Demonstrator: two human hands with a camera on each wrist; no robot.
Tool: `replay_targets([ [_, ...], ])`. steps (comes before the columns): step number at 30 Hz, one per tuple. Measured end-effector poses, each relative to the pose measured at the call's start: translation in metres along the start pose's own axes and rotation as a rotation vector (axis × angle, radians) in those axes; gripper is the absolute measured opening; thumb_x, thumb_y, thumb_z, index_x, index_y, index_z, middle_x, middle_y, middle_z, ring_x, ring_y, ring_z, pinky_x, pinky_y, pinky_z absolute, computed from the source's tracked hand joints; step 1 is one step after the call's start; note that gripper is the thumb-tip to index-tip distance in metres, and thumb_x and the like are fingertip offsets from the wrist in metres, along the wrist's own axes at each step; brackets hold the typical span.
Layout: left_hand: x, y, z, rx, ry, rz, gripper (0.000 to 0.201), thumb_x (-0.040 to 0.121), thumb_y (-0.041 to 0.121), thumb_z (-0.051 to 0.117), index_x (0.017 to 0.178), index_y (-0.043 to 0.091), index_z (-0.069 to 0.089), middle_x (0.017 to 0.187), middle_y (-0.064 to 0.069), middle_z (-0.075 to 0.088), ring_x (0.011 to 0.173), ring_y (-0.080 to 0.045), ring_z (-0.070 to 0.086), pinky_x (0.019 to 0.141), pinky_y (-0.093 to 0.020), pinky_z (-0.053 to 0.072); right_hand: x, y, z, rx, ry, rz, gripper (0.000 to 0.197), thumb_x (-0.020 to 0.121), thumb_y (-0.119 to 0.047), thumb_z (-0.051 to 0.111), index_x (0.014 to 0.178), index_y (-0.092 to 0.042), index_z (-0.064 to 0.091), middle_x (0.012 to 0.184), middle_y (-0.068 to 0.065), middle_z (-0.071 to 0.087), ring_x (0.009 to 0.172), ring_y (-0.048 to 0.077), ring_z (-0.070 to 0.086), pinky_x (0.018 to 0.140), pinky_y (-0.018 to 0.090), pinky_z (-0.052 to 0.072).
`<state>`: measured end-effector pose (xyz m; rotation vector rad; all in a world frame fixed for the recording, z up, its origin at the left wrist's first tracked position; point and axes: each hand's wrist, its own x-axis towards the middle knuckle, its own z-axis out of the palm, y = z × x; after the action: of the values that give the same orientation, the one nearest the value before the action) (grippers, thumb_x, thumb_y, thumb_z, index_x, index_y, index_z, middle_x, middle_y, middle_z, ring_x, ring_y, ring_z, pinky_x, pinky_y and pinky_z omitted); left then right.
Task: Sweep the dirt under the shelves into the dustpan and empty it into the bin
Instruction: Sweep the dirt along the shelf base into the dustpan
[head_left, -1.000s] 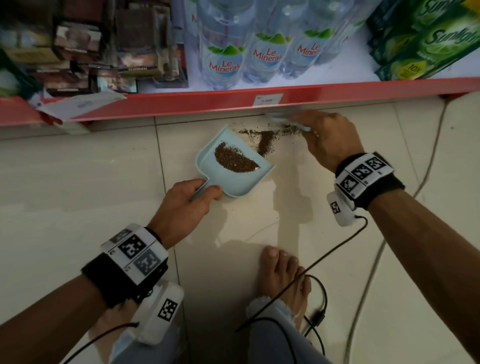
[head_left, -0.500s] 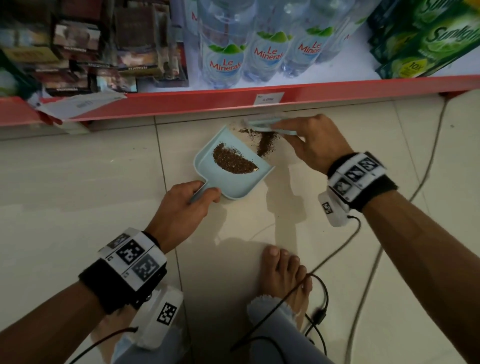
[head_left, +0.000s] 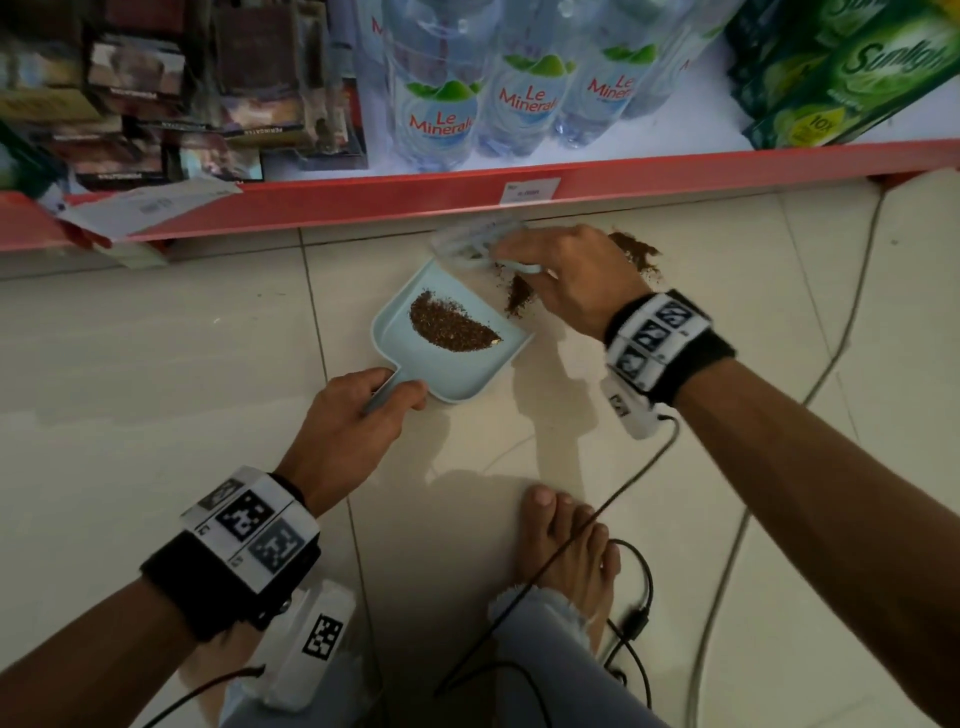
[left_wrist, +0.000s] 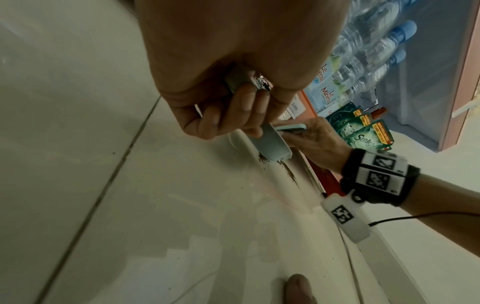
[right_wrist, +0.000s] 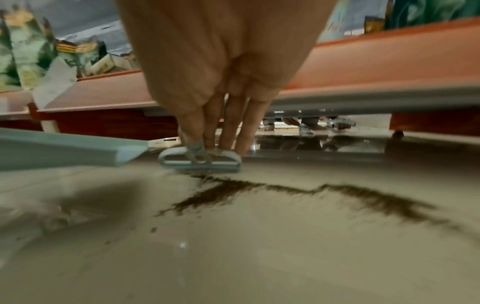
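On the floor tiles (head_left: 130, 364) nearest the camera: one bare foot (head_left: 566, 551), two forearms, each with a black wrist strap carrying square code tags, plus black cables trailing off them.

Left hand (head_left: 348, 426): fingers curled tight round the dustpan's handle, thumb on top; the left wrist view confirms the wrap. One dustpan (head_left: 452, 364), pale blue, lying flat on the floor, open edge facing the shelf. One crescent-shaped pile of brown dirt (head_left: 452, 327) sits inside it.

Right hand (head_left: 576, 275): just beyond the pan's far right corner, fingers closed on the thin handle of one small pale-blue brush (head_left: 478, 239). Brush head is blurred in the head view; the right wrist view shows it down at the floor, beside the pan's corner.

Loose dirt on the floor: two visible patches, a small streak (head_left: 519, 296) next to the pan's edge and a bigger one (head_left: 636, 249) right of the hand. The right wrist view shows them joined by a thin trail.

Beyond: one red shelf edge (head_left: 363, 202) with one white price tag (head_left: 530, 189), print not readable. On the shelf, three water bottle labels reading "Le Minerale" (head_left: 441, 124); green "Sunlight" packs (head_left: 857, 67) at right, one with a yellow "10x" mark; dark boxes (head_left: 171, 88) at left, text too blurred.
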<state>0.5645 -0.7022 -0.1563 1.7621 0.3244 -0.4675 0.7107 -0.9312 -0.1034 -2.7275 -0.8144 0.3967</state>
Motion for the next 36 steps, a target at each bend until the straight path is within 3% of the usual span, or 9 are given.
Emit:
replay_targets([
  [4, -0.005, -0.003, 0.001, -0.018, 0.007, -0.011, 0.042, 0.084, 0.046, 0.057, 0.083, 0.006, 0.067, 0.045, 0.012, 0.043, 0.044, -0.005, 0.038, 0.049, -0.024, 0.032, -0.02, 0.029, -0.029, 0.001, 0.042, -0.126, 0.026, 0.097, -0.018, 0.059, 0.12, -0.016, 0.071, 0.123, 0.003, 0.069, 0.106, 0.026, 0.07, 0.089, 0.045, 0.055],
  [9, -0.001, -0.001, 0.006, -0.029, -0.008, -0.029, 0.035, 0.084, 0.046, 0.058, 0.077, 0.013, 0.068, 0.046, 0.011, 0.044, 0.044, -0.005, 0.039, 0.051, -0.024, 0.032, -0.011, 0.024, -0.026, -0.071, 0.222, -0.003, 0.033, 0.097, -0.019, 0.055, 0.128, -0.028, 0.065, 0.123, 0.003, 0.069, 0.104, 0.027, 0.069, 0.084, 0.042, 0.056],
  [15, 0.001, -0.001, 0.004, -0.027, 0.002, -0.027, 0.045, 0.072, 0.059, 0.056, 0.077, 0.016, 0.068, 0.046, 0.012, 0.044, 0.044, -0.006, 0.039, 0.048, -0.024, 0.033, -0.018, 0.017, -0.017, -0.082, 0.026, 0.018, 0.03, 0.1, -0.022, 0.052, 0.125, -0.026, 0.068, 0.127, 0.0, 0.067, 0.104, 0.028, 0.069, 0.084, 0.037, 0.053],
  [18, 0.0, -0.001, 0.002, -0.022, 0.011, -0.015, 0.051, 0.071, 0.061, 0.055, 0.078, 0.012, 0.067, 0.046, 0.012, 0.044, 0.044, -0.005, 0.039, 0.045, -0.019, 0.033, -0.039, 0.032, -0.035, -0.074, 0.175, 0.017, 0.024, 0.098, -0.028, 0.058, 0.118, -0.027, 0.072, 0.116, 0.001, 0.073, 0.098, 0.031, 0.071, 0.08, 0.044, 0.056],
  [22, 0.004, 0.005, 0.007, -0.019, 0.02, -0.01, 0.055, 0.07, 0.06, 0.055, 0.081, 0.007, 0.066, 0.047, 0.012, 0.043, 0.045, -0.004, 0.04, 0.047, -0.02, 0.034, -0.043, 0.052, -0.034, -0.23, 0.315, 0.227, 0.03, 0.095, -0.032, 0.057, 0.123, -0.036, 0.067, 0.104, 0.012, 0.075, 0.087, 0.041, 0.067, 0.073, 0.05, 0.055],
  [24, 0.006, 0.009, 0.01, -0.001, 0.013, -0.007, 0.056, 0.069, 0.061, 0.054, 0.081, 0.008, 0.067, 0.047, 0.012, 0.044, 0.046, -0.005, 0.04, 0.049, -0.022, 0.035, -0.037, 0.056, -0.024, -0.261, 0.281, 0.308, 0.034, 0.094, -0.024, 0.055, 0.124, -0.035, 0.065, 0.115, 0.008, 0.072, 0.094, 0.04, 0.066, 0.076, 0.047, 0.054],
  [26, 0.008, 0.012, 0.011, 0.01, -0.002, 0.0, 0.054, 0.07, 0.061, 0.054, 0.081, 0.01, 0.067, 0.047, 0.011, 0.044, 0.046, -0.005, 0.041, 0.05, -0.023, 0.035, -0.035, 0.058, -0.016, -0.218, 0.236, 0.322, 0.033, 0.094, -0.018, 0.053, 0.121, -0.03, 0.068, 0.118, 0.006, 0.071, 0.096, 0.039, 0.066, 0.077, 0.045, 0.055],
  [31, 0.009, 0.015, 0.008, 0.029, 0.001, 0.024, 0.055, 0.073, 0.06, 0.053, 0.082, 0.007, 0.066, 0.047, 0.011, 0.044, 0.045, -0.005, 0.04, 0.046, -0.018, 0.034, -0.05, 0.068, -0.026, -0.151, 0.304, 0.253, 0.025, 0.095, -0.033, 0.056, 0.115, -0.033, 0.071, 0.085, 0.007, 0.076, 0.075, 0.036, 0.066, 0.068, 0.042, 0.056],
  [36, 0.01, 0.013, 0.011, 0.047, 0.001, 0.017, 0.038, 0.087, 0.045, 0.058, 0.082, 0.008, 0.067, 0.047, 0.012, 0.044, 0.045, -0.004, 0.039, 0.05, -0.024, 0.035, -0.043, 0.085, -0.026, -0.259, 0.322, 0.419, 0.029, 0.097, -0.031, 0.052, 0.119, -0.028, 0.07, 0.096, 0.019, 0.073, 0.084, 0.042, 0.066, 0.074, 0.046, 0.053],
])
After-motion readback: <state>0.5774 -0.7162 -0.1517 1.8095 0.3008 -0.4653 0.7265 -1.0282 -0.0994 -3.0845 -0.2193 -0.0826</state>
